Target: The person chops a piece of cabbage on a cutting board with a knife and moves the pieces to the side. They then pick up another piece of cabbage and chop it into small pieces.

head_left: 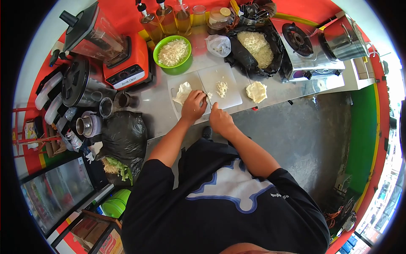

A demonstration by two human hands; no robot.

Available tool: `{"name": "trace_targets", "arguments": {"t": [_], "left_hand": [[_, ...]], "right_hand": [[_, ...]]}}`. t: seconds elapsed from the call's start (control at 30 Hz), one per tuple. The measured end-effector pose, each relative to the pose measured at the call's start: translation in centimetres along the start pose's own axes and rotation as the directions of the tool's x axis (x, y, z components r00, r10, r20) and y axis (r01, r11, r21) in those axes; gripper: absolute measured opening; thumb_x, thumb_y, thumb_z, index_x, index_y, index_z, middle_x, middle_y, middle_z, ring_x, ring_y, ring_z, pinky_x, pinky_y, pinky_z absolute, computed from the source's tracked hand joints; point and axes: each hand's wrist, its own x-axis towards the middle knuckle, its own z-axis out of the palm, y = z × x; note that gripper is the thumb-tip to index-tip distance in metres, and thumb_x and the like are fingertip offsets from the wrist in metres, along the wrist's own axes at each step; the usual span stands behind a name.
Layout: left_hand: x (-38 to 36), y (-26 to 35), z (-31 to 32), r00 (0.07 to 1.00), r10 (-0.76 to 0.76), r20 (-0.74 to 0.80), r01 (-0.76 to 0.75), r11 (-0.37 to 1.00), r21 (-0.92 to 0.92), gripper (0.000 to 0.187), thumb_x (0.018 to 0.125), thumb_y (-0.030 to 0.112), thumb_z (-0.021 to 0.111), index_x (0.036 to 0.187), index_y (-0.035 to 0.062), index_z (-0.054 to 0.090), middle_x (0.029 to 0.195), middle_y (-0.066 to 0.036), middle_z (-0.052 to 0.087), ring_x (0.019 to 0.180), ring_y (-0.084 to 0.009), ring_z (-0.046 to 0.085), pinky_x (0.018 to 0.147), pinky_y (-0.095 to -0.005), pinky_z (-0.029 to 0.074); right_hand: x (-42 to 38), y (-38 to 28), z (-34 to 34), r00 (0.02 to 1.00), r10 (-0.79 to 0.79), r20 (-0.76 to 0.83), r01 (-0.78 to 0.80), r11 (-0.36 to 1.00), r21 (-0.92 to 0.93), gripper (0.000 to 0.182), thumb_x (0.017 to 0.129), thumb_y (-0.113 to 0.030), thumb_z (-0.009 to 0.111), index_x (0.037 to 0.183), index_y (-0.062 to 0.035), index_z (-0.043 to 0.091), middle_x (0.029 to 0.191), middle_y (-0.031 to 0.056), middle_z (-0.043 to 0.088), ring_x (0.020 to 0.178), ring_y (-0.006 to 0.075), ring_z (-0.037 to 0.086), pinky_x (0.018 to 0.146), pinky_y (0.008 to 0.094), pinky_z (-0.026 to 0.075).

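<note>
A white cutting board [232, 98] lies on the steel counter before me. My right hand [221, 118] is closed round the handle of a knife [209, 99], whose thin blade points away from me over the board. Close to the blade, my left hand [194, 106] has its fingers curled down on pale cabbage, mostly hidden beneath them. A flat cabbage leaf [182, 92] lies at that hand's far left side. Shredded cabbage [221, 89] sits in a small heap right of the blade. Off the board to the right rests a cabbage chunk [256, 92].
Behind the board stand a green bowl [185, 67] of shreds and a black plastic bag [275, 46] of more shreds. A red blender [127, 63] is at left, with oil bottles [165, 19] at the back. A gas stove [311, 63] stands right. The counter's front edge is near my wrists.
</note>
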Motion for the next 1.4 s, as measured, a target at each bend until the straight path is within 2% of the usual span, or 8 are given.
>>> {"name": "trace_targets", "arguments": {"t": [0.23,0.5,0.73,0.8,1.03,1.1,1.3,1.4], "left_hand": [[-0.1,-0.2,0.1,0.999,-0.032,0.004,0.032,0.999,0.007,0.015,0.082,0.006,0.067,0.096,0.0024,0.065,0.102,-0.011,0.062,0.098,-0.0321,0.061,0.083,-0.0411,0.052],[-0.2,-0.6,0.4,0.999,-0.048,0.019,0.048,0.999,0.015,0.015,0.083,0.007,0.067,0.096,0.0018,0.064,0.102,-0.011,0.062,0.098,-0.0314,0.061,0.083,-0.0413,0.052],[-0.1,-0.4,0.1,0.999,-0.04,0.019,0.04,0.999,0.004,0.013,0.082,0.005,0.066,0.095,0.0021,0.063,0.101,-0.01,0.062,0.097,-0.0318,0.061,0.081,-0.0418,0.052],[-0.1,-0.4,0.2,0.999,-0.048,0.02,0.048,0.999,-0.004,0.013,0.082,0.005,0.066,0.094,0.0023,0.063,0.101,-0.01,0.062,0.098,-0.0319,0.06,0.081,-0.0419,0.052],[-0.2,-0.5,0.1,0.999,-0.042,0.015,0.042,0.999,0.008,0.015,0.082,0.005,0.066,0.096,0.0023,0.062,0.102,-0.01,0.061,0.099,-0.0315,0.06,0.083,-0.0415,0.052],[-0.2,-0.4,0.0,0.999,-0.046,0.018,0.046,0.999,0.005,0.016,0.082,0.005,0.066,0.097,0.0024,0.062,0.102,-0.01,0.061,0.099,-0.0314,0.06,0.083,-0.0411,0.052],[-0.4,-0.7,0.3,1.0,-0.008,0.021,0.008,1.0,0.026,0.018,0.082,0.005,0.065,0.1,0.0024,0.064,0.104,-0.01,0.062,0.101,-0.031,0.06,0.085,-0.0402,0.052],[-0.2,-0.7,0.3,0.998,0.051,0.021,-0.052,0.997,0.061,0.019,0.082,0.005,0.065,0.101,0.0022,0.066,0.106,-0.011,0.063,0.102,-0.0308,0.06,0.086,-0.0402,0.053]], "right_hand": [[1.2,-0.1,0.0,1.0,0.004,0.006,-0.004,1.0,0.014,0.027,0.092,-0.006,0.052,0.113,0.0042,0.039,0.102,0.0335,0.068,0.096,0.0491,0.069,0.084,0.0526,0.056],[-0.1,-0.2,0.2,1.0,0.017,0.004,-0.017,1.0,-0.016,0.026,0.092,-0.007,0.054,0.111,0.0032,0.04,0.098,0.0315,0.07,0.097,0.0479,0.069,0.084,0.0519,0.056],[1.1,-0.5,-0.2,0.999,0.044,0.021,-0.044,0.999,0.015,0.028,0.091,-0.005,0.054,0.113,0.0034,0.039,0.101,0.0318,0.069,0.099,0.047,0.069,0.085,0.0509,0.056],[0.9,-0.4,-0.7,1.0,0.007,0.014,-0.005,0.996,-0.09,0.025,0.094,-0.009,0.054,0.112,0.0019,0.041,0.1,0.0275,0.071,0.096,0.0404,0.072,0.081,0.0477,0.059],[0.0,0.1,1.2,0.999,0.002,-0.037,-0.006,0.992,-0.122,0.031,0.092,-0.007,0.056,0.117,0.0036,0.04,0.099,0.027,0.071,0.095,0.0419,0.072,0.081,0.0472,0.059],[0.4,0.3,1.4,0.999,-0.03,-0.028,0.028,0.999,-0.047,0.033,0.091,-0.006,0.054,0.118,0.0058,0.039,0.098,0.032,0.069,0.094,0.0474,0.07,0.082,0.0522,0.056],[1.0,1.9,1.5,0.996,-0.024,-0.08,0.023,1.0,-0.014,0.031,0.093,-0.013,0.053,0.115,0.004,0.038,0.094,0.0334,0.068,0.09,0.0503,0.068,0.081,0.0562,0.054],[0.7,2.6,0.9,0.992,0.05,-0.116,-0.054,0.998,-0.031,0.03,0.093,-0.007,0.053,0.117,0.0039,0.039,0.094,0.0302,0.07,0.091,0.0457,0.071,0.079,0.0517,0.057]]}}
